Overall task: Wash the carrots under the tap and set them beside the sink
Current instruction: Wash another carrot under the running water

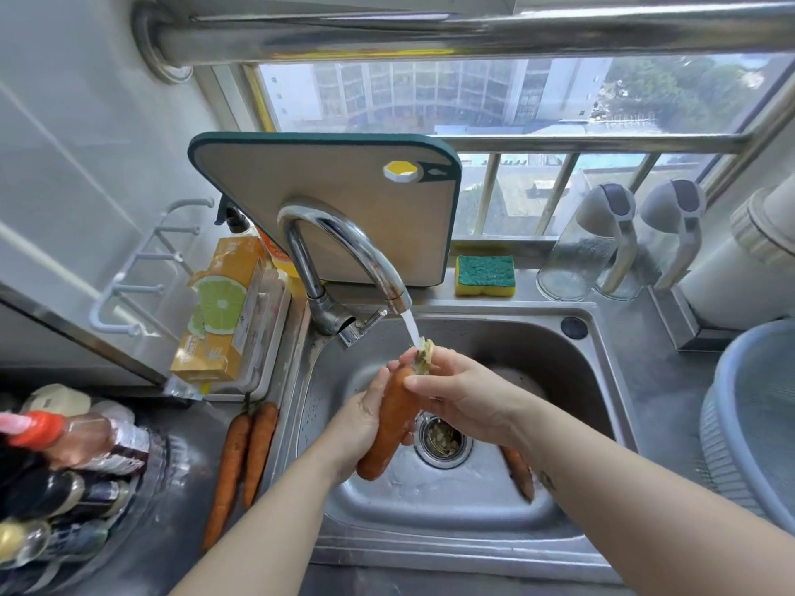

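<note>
Water runs from the chrome tap onto the leafy top of an orange carrot held over the steel sink. My left hand cups the carrot's lower part from the left. My right hand grips its upper end, fingers curled around the stalk. Two carrots lie side by side on the counter left of the sink. Another carrot lies in the basin, partly hidden under my right forearm.
A cutting board leans behind the tap, with a sponge to its right. Boxes sit left of the tap, bottles at the far left, glass jugs and a blue basin on the right.
</note>
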Available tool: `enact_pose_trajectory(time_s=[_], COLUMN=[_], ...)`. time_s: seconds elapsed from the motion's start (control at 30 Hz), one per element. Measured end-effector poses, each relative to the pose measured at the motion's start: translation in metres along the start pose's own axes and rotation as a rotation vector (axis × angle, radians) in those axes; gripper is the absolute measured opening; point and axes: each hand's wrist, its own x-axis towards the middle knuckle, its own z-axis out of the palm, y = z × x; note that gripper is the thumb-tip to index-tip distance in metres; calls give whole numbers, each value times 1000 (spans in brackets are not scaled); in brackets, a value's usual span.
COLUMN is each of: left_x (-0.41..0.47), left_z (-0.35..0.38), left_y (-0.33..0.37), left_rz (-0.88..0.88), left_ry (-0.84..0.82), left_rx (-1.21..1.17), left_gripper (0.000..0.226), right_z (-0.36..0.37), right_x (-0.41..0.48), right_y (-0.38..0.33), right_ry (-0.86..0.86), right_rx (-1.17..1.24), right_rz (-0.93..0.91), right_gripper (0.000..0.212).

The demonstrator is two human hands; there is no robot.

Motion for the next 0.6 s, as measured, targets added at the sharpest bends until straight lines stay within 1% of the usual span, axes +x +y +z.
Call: enact_pose_trajectory(time_s=[0.1,0.17,0.23,0.3,0.37,0.43,0.5,0.6], left_x=[7,12,13,8,4,4,4,6], left_z=[9,14,19,22,21,19,17,15], left_y=[-2,0,4,8,7,3,-2,-5], left_rz=[-91,-141,-91,7,86,108,93,41], left_ry=[63,102,80,-8,-66,-71,-43,-30], left_rx=[-45,-64,20,136,275,357,358,221], left_gripper=[62,63,51,35,19,10,19,30], right_z=[6,9,8,-1,-5,-3,0,8], right_x=[8,14,21,31,37,36,32,17], right_y=[4,7,8,11,14,16,17,18], right_ry=[56,175,361,554,648,670,619,458], right_rx=[-111,-141,-176,-188,-168,-86,-40,-244], right_rz=[-23,-58,-72,-31,28,48,8,-93], right_gripper=[17,15,20,32,37,34,31,23])
